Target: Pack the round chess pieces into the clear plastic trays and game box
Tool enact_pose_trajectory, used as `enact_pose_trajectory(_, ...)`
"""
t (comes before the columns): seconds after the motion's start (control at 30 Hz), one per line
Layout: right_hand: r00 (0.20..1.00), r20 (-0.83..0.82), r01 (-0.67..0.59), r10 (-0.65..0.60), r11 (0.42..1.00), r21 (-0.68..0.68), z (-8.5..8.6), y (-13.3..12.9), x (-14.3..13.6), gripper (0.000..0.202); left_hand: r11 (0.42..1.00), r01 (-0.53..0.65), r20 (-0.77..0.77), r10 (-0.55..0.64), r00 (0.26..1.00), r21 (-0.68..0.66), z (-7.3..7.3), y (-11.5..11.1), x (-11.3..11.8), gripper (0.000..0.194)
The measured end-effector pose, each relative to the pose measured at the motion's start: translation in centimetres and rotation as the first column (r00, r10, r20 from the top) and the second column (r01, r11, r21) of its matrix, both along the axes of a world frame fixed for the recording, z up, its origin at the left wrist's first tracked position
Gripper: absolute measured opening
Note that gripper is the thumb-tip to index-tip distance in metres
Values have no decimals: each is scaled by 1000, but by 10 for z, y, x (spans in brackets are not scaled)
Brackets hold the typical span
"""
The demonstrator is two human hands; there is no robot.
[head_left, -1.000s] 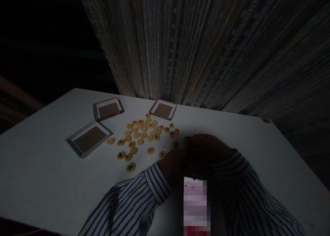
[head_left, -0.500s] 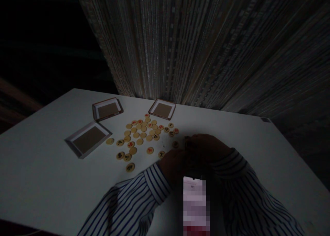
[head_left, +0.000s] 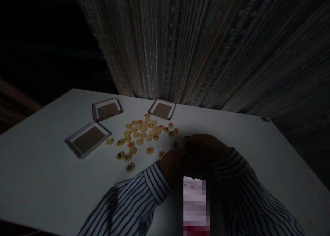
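My left hand (head_left: 171,163) and my right hand (head_left: 207,145) are close together above the table, deep in shadow. The fingers of both are curled inward around something dark between them, whose kind I cannot make out. Just below them glows a phone (head_left: 190,185), its screen partly covered by a blurred patch. Left of my hands lie many round wooden Chinese chess pieces (head_left: 142,135), some with red or black characters up, others showing plain sides. One piece with a black character (head_left: 161,154) is right beside my left hand.
Three shallow box parts lie beyond the pieces: a grey-edged tray (head_left: 75,153) at left, a brown-edged one (head_left: 95,113) behind it and another (head_left: 170,115) at the back. A string curtain (head_left: 165,50) hangs along the far edge of the white table (head_left: 46,174).
My hands stay in nearly the same place. The chess pieces and box parts have not moved; only the view shifts very slightly.
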State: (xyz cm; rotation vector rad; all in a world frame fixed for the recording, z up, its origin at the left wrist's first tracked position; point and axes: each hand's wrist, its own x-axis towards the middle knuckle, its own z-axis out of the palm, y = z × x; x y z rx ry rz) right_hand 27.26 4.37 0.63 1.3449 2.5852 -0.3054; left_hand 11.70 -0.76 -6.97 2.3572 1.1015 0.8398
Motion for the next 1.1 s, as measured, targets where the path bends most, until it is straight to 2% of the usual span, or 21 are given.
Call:
enact_pose_trajectory(0.2,999,-33,21,-22,999,-29,4,-3,-1,23,999,-28,24,27,999,21,-2,-3,-2,30)
enact_pose_trajectory(0.43,999,-32,21,-21,1000,8,7,-3,1,23,1000,-2,11,2,1000,6,-6,-2,-4,34)
enact_pose_trajectory(0.57,1000,-26,15,-14,1000,17,4,-3,2,23,999,-31,26,30,999,34,-8,-3,-4,34)
enact_pose_trajectory(0.73,1000,-24,18,-18,1000,-4,1,-2,2,22,1000,-5,18,5,1000,23,-5,-1,-2,29)
enact_pose_trajectory(0.97,1000,-6,12,-12,1000,-8,5,-2,0,24,998,52,-14,-52,999,32,-14,3,0,26)
enact_pose_trajectory(1.1,1000,1,14,-14,1000,3,5,-2,-1,23,998,6,17,-7,1000,62,-9,1,-2,29)
